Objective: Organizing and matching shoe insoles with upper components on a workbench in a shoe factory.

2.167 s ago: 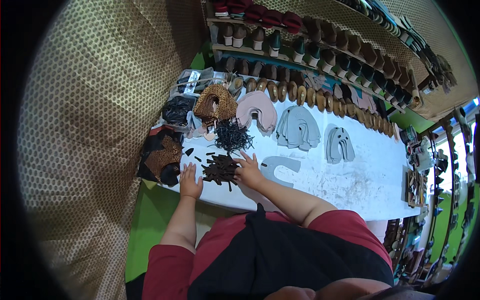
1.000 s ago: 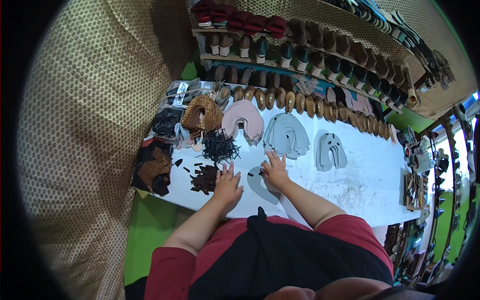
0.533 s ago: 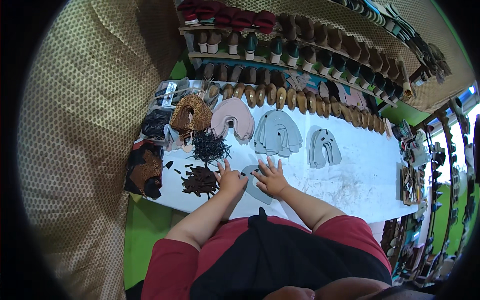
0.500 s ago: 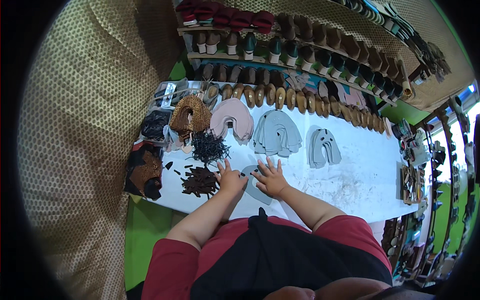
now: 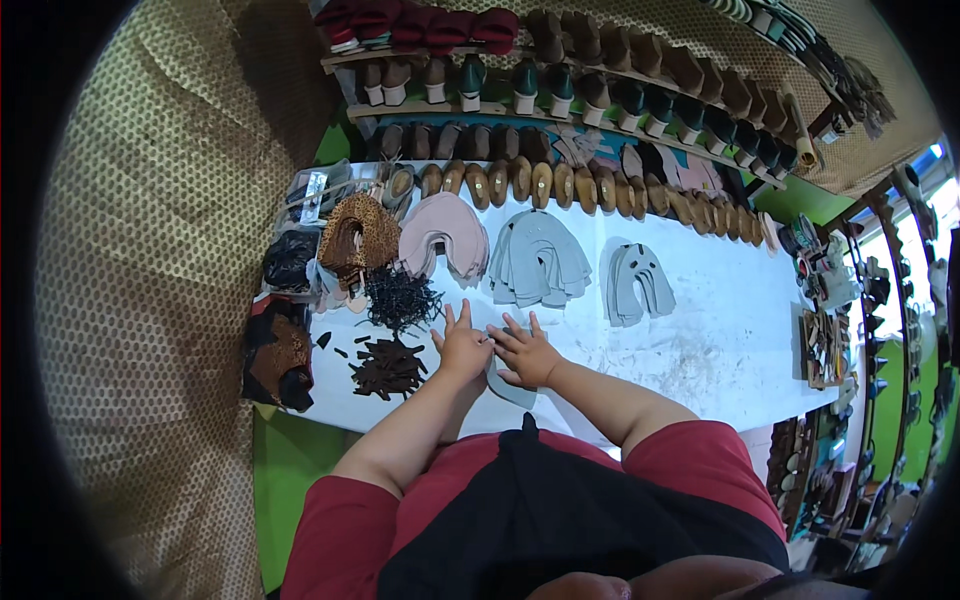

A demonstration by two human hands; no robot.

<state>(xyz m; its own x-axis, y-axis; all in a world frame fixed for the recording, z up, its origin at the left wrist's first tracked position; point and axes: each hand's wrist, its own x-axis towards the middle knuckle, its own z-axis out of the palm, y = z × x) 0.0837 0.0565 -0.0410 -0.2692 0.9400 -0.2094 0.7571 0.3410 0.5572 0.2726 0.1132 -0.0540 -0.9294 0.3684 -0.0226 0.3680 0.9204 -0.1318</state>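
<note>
A grey curved cut piece (image 5: 511, 389) lies on the white table in front of me, partly covered by my hands. My left hand (image 5: 463, 350) rests at its left side with several fingers stretched out and apart. From the right, my right hand (image 5: 527, 354) lies over the piece with its fingers spread, their tips meeting the left hand's edge. Any small thing under the fingertips is hidden. Left of my hands is a loose pile of dark brown strips (image 5: 387, 369), with a heap of thin black strips (image 5: 402, 299) beyond it.
Stacks of curved pieces lie farther back: leopard-print (image 5: 358, 238), pink (image 5: 445, 236), grey (image 5: 540, 258), and a smaller grey stack with dark marks (image 5: 637, 284). A row of brown shoe lasts (image 5: 541, 184) lines the table's back. Shelves of shoes (image 5: 470, 84) rise behind; a tool box (image 5: 824, 347) stands right.
My right hand has moved left against my left hand, covering more of the grey piece's top. The whole view has shifted slightly, so the table's things appear farther left.
</note>
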